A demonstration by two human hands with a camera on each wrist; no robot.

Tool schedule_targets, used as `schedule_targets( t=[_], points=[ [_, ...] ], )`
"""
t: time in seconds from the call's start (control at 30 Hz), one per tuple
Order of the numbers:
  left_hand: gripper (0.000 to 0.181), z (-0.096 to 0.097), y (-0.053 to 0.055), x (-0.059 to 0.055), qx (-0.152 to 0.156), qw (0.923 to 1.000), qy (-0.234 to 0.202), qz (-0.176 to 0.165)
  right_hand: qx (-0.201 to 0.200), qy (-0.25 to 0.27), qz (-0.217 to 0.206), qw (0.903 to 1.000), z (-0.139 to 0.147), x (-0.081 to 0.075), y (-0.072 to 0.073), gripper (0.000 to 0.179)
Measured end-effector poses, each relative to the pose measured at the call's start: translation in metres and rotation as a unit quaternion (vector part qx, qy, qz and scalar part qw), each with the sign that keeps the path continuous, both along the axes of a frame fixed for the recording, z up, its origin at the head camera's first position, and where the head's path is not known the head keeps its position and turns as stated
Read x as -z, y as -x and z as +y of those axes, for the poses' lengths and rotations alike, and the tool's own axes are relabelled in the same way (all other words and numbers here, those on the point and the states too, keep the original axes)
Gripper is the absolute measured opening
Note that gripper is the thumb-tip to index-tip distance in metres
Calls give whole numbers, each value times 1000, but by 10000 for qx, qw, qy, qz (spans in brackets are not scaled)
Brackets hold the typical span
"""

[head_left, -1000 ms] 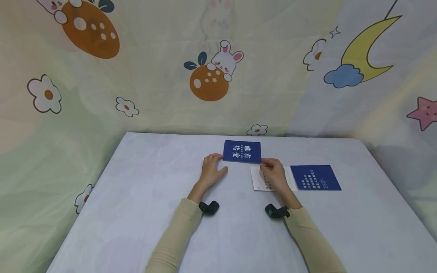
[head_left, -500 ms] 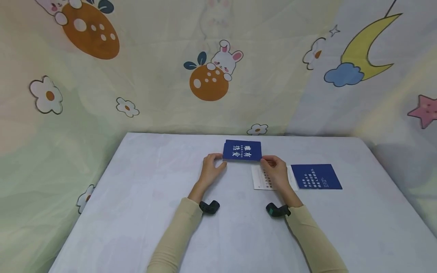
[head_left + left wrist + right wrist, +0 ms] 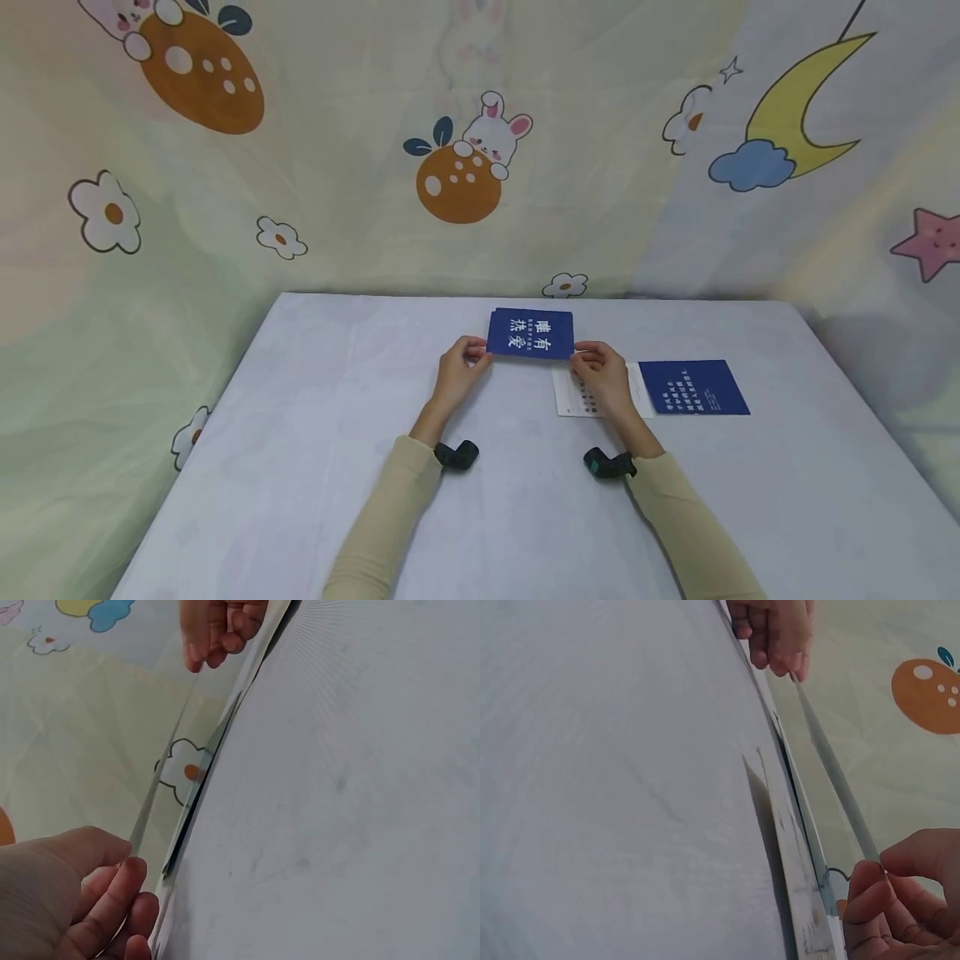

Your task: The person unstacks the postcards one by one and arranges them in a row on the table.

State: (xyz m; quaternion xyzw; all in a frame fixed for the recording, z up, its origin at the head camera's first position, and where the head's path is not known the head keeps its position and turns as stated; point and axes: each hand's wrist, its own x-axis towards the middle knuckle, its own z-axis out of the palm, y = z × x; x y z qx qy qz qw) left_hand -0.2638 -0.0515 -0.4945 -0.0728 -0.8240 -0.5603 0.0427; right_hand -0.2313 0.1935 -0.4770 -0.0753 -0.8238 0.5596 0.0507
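A dark blue card (image 3: 529,335) with white characters is stretched between both hands at the far middle of the table. My left hand (image 3: 456,371) pinches its left near corner between thumb and fingers. At the right near corner, my right hand (image 3: 606,383) pinches it too. Edge-on, the card (image 3: 154,787) appears thin and raised off the table in the left wrist view. Beneath it lies another flat, dark-edged piece (image 3: 201,791), mostly hidden from above. A white printed card (image 3: 567,396) lies partly under my right hand.
Right of my right hand, a blue card (image 3: 693,387) with white text lies flat, adjoining the white one. The white-covered table (image 3: 300,467) ends at a patterned fabric wall (image 3: 337,167) behind the cards. Each wrist wears a black device (image 3: 457,456).
My left thumb has closed in on the card's left corner, which the hand pinches now. The card has risen slightly and shifted a little left over the piece beneath. The other cards stay put.
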Motion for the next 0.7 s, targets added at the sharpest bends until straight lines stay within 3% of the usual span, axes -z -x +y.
schedule_targets(
  t=[0.27, 0.53, 0.7],
  points=[
    [27, -8, -6, -2, 65, 9998, -35, -205, -153, -283, 60, 9995, -6, -4, -13, 38],
    [31, -17, -14, -4, 194, 9998, -2, -22, -203, -88, 54, 9997, -12, -10, -22, 36],
    [38, -21, -23, -5, 378, 9990, 246, 64, -281, -260, -32, 9993, -13, -9, -26, 40]
  ],
)
